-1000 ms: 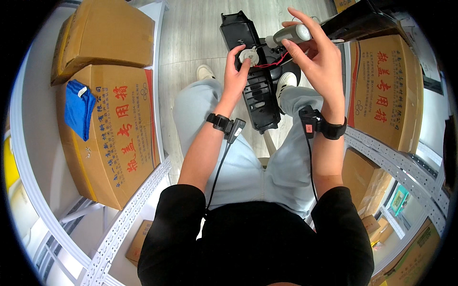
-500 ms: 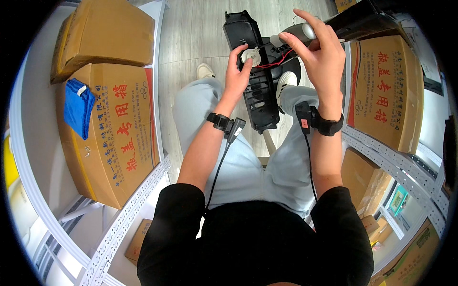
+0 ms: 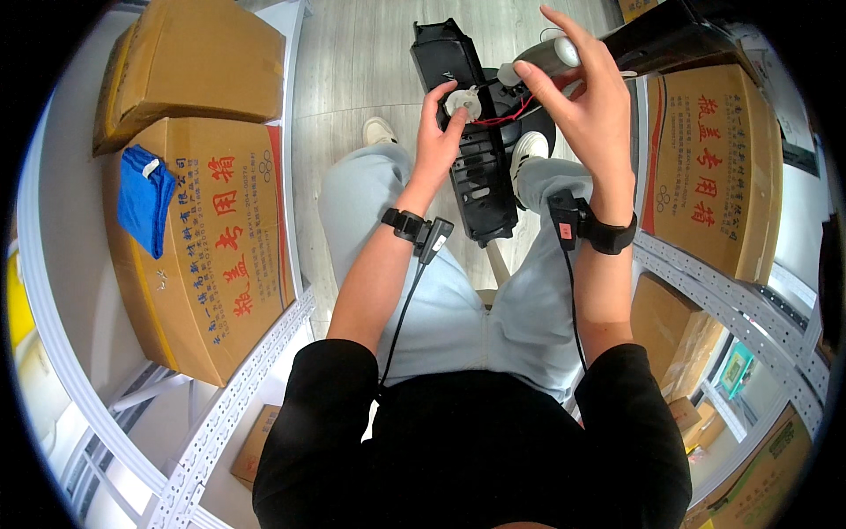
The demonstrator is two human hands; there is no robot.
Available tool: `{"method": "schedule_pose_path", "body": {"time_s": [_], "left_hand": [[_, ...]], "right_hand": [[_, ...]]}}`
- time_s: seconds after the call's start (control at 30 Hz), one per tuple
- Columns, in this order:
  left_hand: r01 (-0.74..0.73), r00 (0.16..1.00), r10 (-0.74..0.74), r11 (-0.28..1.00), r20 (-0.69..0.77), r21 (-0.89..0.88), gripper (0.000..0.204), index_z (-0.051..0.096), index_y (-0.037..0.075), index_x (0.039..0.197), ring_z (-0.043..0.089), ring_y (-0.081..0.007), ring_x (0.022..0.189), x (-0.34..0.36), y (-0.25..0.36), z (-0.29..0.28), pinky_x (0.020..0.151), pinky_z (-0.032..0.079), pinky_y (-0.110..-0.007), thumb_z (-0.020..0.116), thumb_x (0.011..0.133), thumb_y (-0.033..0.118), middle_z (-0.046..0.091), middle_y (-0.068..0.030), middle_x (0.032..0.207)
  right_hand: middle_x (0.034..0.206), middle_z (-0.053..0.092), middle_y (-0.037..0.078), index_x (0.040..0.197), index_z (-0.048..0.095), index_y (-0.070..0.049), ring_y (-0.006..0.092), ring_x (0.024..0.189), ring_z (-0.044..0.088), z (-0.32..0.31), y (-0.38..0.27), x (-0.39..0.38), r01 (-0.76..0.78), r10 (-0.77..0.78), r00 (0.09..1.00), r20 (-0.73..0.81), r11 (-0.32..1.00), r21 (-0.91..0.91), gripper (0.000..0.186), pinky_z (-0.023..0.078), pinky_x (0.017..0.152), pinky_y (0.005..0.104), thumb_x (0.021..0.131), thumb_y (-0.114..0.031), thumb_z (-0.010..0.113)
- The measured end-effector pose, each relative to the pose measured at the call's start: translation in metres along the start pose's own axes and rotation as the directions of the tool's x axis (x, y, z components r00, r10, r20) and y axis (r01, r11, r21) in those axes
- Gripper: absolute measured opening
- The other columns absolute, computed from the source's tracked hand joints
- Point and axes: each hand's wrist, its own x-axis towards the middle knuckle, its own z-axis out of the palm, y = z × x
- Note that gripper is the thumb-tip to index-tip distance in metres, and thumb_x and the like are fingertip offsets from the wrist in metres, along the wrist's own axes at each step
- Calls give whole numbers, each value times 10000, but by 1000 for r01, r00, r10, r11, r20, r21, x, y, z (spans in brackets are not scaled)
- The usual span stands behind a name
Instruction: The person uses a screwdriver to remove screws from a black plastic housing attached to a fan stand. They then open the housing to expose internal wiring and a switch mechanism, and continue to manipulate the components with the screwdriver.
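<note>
A long black plastic housing (image 3: pixel 482 181) stands in front of my knees at the top centre. On it sits a round whitish part (image 3: pixel 463 105) with red wires (image 3: pixel 509 116) running off to the right. My left hand (image 3: pixel 436 141) pinches this part between thumb and fingers, pressing it against the housing. My right hand (image 3: pixel 589 106) grips a grey electric screwdriver (image 3: pixel 546 58), its thumb on the near side and the index finger raised. The screwdriver's thin dark shaft points left toward the round part. Whether its tip touches a screw is too small to tell.
Cardboard boxes (image 3: pixel 207 238) fill the white metal shelf on the left, with a folded blue cloth (image 3: pixel 146 201) on one. More boxes (image 3: pixel 709 176) stand on the right shelf. A long black piece (image 3: pixel 661 44) lies at the upper right. Cables hang from both wristbands.
My right hand and the screwdriver have shifted very slightly, with the fingers tilting up and left. My left hand and the round part have stayed in place.
</note>
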Motion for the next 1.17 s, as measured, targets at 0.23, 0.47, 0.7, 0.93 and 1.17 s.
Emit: {"method": "schedule_pose_path", "body": {"time_s": [0.23,0.47,0.7,0.93,1.17], "left_hand": [[177,983,-181,965,-8,-192,383,477,72,1371,427,-194,1317,-3,24,3,1120,302,-329,511,1007,184,497,-60,1393],[139,990,-121,931,73,-338,462,444,77,1416,403,-191,1330,-3,18,-3,1129,290,-319,495,957,85,456,-81,1422],[141,988,-110,932,109,-334,506,411,73,1438,413,-191,1325,-3,20,-2,1130,301,-323,511,944,29,444,-86,1426],[147,982,-93,922,164,-357,615,378,88,1461,434,-193,1311,-6,28,0,1122,330,-337,589,898,-43,444,-89,1419],[84,985,-36,952,167,-293,651,394,67,1449,387,-201,1354,-5,19,-1,1146,287,-339,661,860,3,418,-81,1448]], "right_hand": [[1175,691,29,1370,570,-131,55,732,621,-7,1,-3,-143,109,987,121,937,318,490,519,644,201,901,-57,688],[1141,634,52,1365,534,-79,63,774,618,-6,-5,-2,-174,144,985,100,862,476,532,517,601,193,863,51,654],[1148,630,64,1347,543,-50,67,803,629,-16,-12,-1,-227,163,971,175,857,463,505,525,610,195,867,45,667],[1167,623,77,1348,543,-51,95,856,637,-25,-13,-2,-221,164,975,151,794,566,509,549,665,210,865,52,668],[1197,687,79,1363,581,-141,86,821,639,-30,4,-2,-20,-39,993,113,877,480,462,536,671,211,919,-68,683]]}}
